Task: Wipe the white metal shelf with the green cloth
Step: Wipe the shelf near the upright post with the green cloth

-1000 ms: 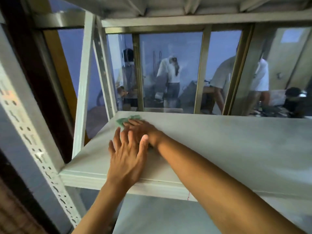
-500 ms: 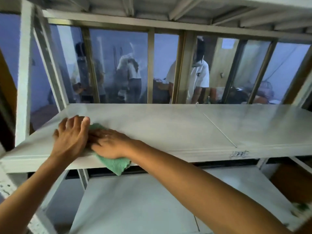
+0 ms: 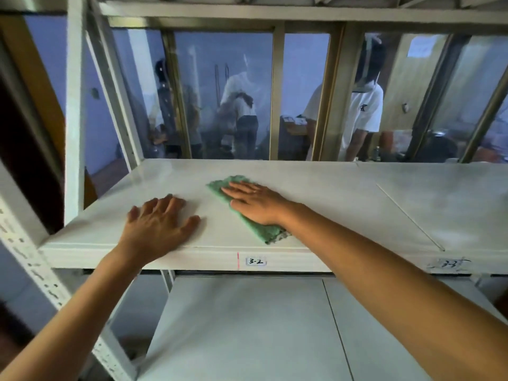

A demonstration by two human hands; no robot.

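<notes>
The white metal shelf (image 3: 330, 193) runs across the middle of the view at chest height. A green cloth (image 3: 220, 187) lies flat on it, stretched from the middle of the board to near its front edge. My right hand (image 3: 255, 202) presses flat on the cloth, fingers spread and pointing left. My left hand (image 3: 159, 221) rests palm down on the bare shelf to the left of the cloth, close to the front edge, holding nothing.
A perforated white upright (image 3: 30, 259) stands at the left corner. The front lip carries labels "3-2" (image 3: 255, 261) and another (image 3: 450, 264) to the right. A lower shelf (image 3: 247, 325) lies below. Behind a window, several people (image 3: 357, 111) stand.
My right hand has slid the cloth rightward and farther in from the shelf's left front edge. My hands, touching before, are apart. The view has shifted right.
</notes>
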